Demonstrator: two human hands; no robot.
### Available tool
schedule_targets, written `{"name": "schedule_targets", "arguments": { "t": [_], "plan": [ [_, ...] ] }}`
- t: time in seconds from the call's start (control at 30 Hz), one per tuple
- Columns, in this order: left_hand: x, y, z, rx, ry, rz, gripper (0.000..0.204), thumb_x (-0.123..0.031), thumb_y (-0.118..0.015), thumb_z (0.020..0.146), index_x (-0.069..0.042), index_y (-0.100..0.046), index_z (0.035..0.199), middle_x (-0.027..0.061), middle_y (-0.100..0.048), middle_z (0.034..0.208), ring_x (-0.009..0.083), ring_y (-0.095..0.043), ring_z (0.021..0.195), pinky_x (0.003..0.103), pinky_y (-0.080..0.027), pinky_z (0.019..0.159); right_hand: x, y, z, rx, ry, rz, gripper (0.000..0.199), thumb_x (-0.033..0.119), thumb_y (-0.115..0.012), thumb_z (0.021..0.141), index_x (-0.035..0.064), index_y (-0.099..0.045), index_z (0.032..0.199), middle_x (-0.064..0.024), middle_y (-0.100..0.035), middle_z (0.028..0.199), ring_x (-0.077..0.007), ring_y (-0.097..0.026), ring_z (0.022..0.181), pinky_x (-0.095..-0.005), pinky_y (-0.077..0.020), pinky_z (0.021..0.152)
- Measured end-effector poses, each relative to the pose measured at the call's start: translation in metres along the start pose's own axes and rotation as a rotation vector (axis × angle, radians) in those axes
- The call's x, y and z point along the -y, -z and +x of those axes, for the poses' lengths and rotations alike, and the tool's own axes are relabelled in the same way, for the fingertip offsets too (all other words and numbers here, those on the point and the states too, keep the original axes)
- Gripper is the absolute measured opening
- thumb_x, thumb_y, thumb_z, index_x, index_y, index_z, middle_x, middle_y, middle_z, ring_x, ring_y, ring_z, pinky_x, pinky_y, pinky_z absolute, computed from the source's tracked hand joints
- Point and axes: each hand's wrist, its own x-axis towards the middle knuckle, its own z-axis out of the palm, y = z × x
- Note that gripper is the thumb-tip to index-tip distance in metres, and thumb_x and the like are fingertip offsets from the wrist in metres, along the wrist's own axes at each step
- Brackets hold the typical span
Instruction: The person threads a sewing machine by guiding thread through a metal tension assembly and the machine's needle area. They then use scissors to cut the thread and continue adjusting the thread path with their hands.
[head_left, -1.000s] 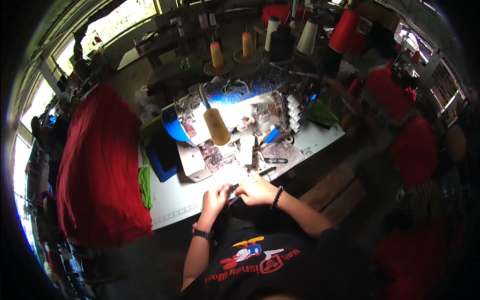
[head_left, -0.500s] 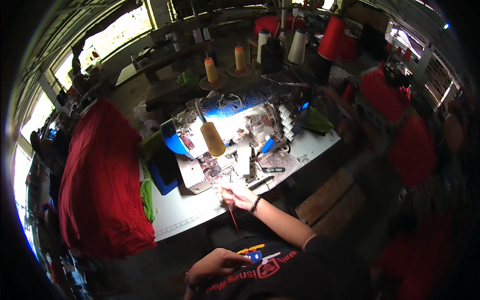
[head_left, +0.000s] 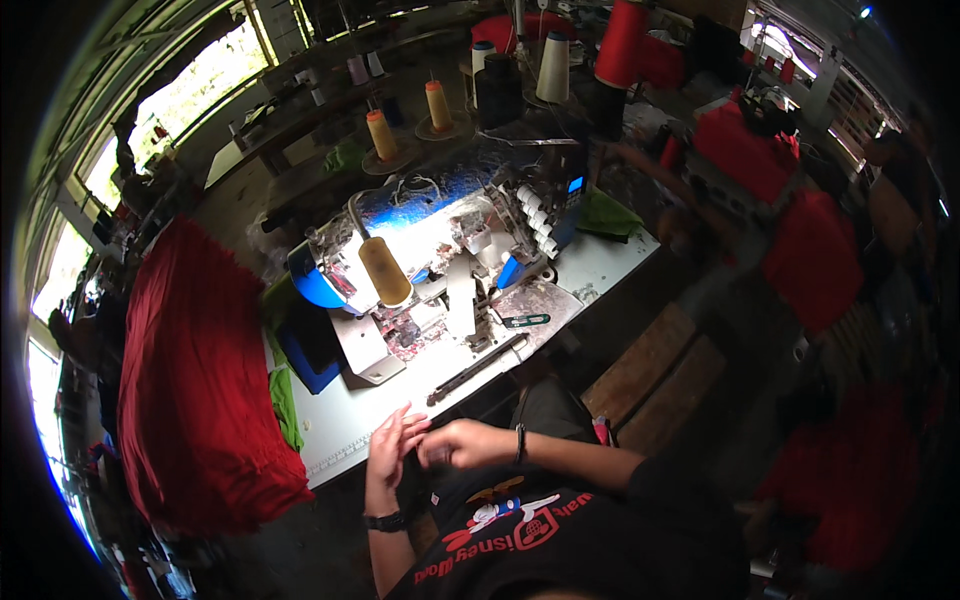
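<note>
My left hand (head_left: 393,446) is raised at the near edge of the white sewing table (head_left: 325,405), fingers stretched out and palm toward my other hand. Against its palm side is my right hand (head_left: 468,443), its fingers curled in; whatever they hold, if anything, is hidden. Both are in front of my dark printed shirt. Just beyond them stands a sewing machine (head_left: 362,345) with blue and white parts, brightly lit by a yellow-shaded lamp (head_left: 383,272). A small green-handled tool (head_left: 527,321) lies on the machine's plate.
A tall heap of red fabric (head_left: 195,390) is at the left, with green cloth (head_left: 285,408) beside it. Thread cones, one a large red cone (head_left: 621,45), stand behind the machine. A wooden bench (head_left: 655,380) is at the right, with more red cloth (head_left: 815,265) beyond.
My right hand has drawn back from the machine toward my body. My left hand has risen from my front to meet it, its fingers straightened. The red strand under my right hand no longer shows.
</note>
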Motion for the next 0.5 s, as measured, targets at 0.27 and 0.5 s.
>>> {"name": "schedule_targets", "arguments": {
  "t": [0.27,0.5],
  "plan": [
    [-0.031,-0.021,-0.002,0.044,-0.121,0.253,0.027,-0.010,-0.047,0.095,0.001,-0.058,0.117,-0.0040,-0.048,0.058,0.0009,-0.039,0.048,0.017,-0.035,0.046,0.005,-0.008,-0.025,0.306,-0.180,-0.193,0.028,0.005,-0.053,0.074,0.0045,-0.061,0.101,-0.0170,-0.065,0.087,-0.0331,-0.063,0.085,-0.0409,-0.0481,0.075],
    [-0.093,-0.030,-0.108,0.645,-0.070,0.482,0.029,0.006,-0.052,0.079,0.003,-0.066,0.104,0.0132,-0.069,0.086,0.0112,-0.054,0.054,0.021,-0.043,0.053,-0.056,0.056,0.007,-0.435,-0.371,0.723,0.043,0.023,-0.040,0.099,0.0082,-0.035,0.139,-0.0124,-0.060,0.117,-0.0085,-0.056,0.056,-0.0195,-0.0466,0.050]
  ]
}}
